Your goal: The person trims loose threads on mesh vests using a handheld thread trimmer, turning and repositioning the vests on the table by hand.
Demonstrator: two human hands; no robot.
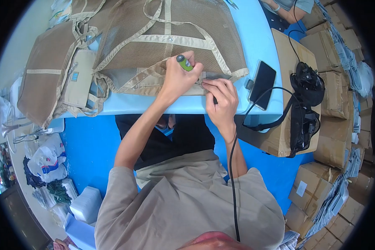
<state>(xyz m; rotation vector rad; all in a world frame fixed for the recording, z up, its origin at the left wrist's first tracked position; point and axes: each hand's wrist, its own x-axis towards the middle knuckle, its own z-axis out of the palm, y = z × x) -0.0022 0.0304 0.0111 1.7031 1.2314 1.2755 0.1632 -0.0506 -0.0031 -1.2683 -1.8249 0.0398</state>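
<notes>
My left hand (180,79) is closed around a thick green pen-like tool (184,63) with a dark grey round end; its tip is hidden beneath my fingers. It works at the near hem of a large brown mesh bag (187,51) with beige fabric trim and straps. Beside it, my right hand (222,96) pinches the beige edge of that bag, fingers bent. A small dark thing shows in the curl of that hand; I cannot make out what it is.
More brown mesh bags (43,85) lie at the left of the light blue table (260,39). A phone (263,85) with a cable rests at the right edge. Beyond it, black strapped gear (306,85) sits on a cardboard box (285,50). Another person's arm (293,14) shows top right.
</notes>
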